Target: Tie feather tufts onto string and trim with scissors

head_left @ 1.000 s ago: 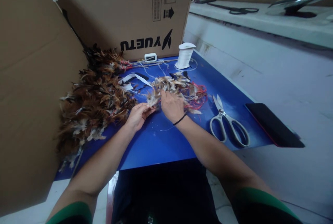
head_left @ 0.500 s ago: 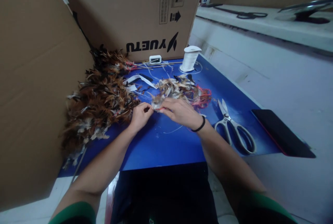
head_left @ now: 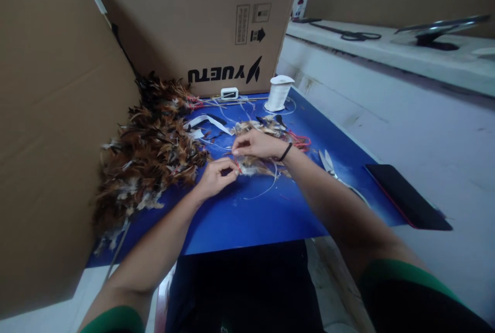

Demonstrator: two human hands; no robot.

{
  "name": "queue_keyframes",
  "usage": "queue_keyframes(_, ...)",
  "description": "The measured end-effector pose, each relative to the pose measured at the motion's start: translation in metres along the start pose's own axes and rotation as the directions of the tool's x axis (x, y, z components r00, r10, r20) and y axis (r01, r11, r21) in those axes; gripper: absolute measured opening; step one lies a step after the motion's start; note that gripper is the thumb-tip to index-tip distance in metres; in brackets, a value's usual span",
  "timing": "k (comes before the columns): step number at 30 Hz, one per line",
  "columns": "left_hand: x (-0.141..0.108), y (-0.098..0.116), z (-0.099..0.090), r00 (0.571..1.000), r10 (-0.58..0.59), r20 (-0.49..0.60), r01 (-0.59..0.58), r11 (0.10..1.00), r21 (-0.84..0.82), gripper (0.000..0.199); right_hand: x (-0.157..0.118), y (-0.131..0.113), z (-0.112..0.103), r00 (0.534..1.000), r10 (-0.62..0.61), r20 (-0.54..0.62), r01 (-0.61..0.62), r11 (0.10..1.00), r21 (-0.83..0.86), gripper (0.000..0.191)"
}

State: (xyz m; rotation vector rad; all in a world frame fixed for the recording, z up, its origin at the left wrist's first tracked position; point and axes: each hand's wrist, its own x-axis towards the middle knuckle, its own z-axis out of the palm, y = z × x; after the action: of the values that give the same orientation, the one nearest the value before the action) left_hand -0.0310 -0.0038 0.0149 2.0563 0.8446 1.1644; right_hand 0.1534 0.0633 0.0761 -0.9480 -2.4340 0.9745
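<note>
My left hand (head_left: 216, 176) pinches the red-tied end of a small feather bundle (head_left: 251, 167) above the blue table (head_left: 240, 219). Just above and right of it, my right hand (head_left: 257, 145) has its thumb and fingertips together; whatever they hold is too small to make out. A thin clear strand (head_left: 266, 188) curves on the table below the bundle. Behind my right hand lie more pale and brown feathers (head_left: 266, 126) with red ties (head_left: 300, 141). The large brown feather pile (head_left: 154, 152) is left of my hands.
Scissors (head_left: 328, 163) lie partly under my right forearm, with a black phone-like slab (head_left: 406, 196) further right. A white spool (head_left: 279, 93) and a small white box (head_left: 229, 94) stand at the back. Cardboard (head_left: 154, 8) walls the back and left. White strip (head_left: 211, 120) lies mid-table.
My right hand has moved up and away from my left fingertips. My left hand has shifted slightly right, and the feather bundle now points right from it. The view has turned slightly.
</note>
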Motion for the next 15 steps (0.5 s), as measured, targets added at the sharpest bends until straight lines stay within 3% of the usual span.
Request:
queue_keyframes(4,0.001,-0.007,-0.002,0.977,-0.161,-0.138,0.141,0.979,-0.147,0.012,-0.009,0.019,0.016,0.991,0.108,-0.077,-0.087,0.968,0.234,0.016)
queue_keyframes(8,0.001,-0.014,-0.001,0.924,-0.31,-0.225,0.249,0.932,-0.263,0.013,-0.032,0.018,0.04,0.965,0.205,-0.163,-0.144,0.935,0.323,0.017)
queue_keyframes(11,0.001,-0.014,0.001,0.936,-0.267,-0.228,0.239,0.96,-0.144,0.012,-0.051,-0.001,0.05,0.964,0.176,-0.198,-0.14,0.973,0.184,0.017)
queue_keyframes(15,-0.001,-0.012,0.004,0.993,-0.052,-0.105,0.063,0.993,0.101,0.013,-0.06,-0.031,0.045,0.968,-0.022,-0.25,-0.033,0.976,-0.215,0.013)
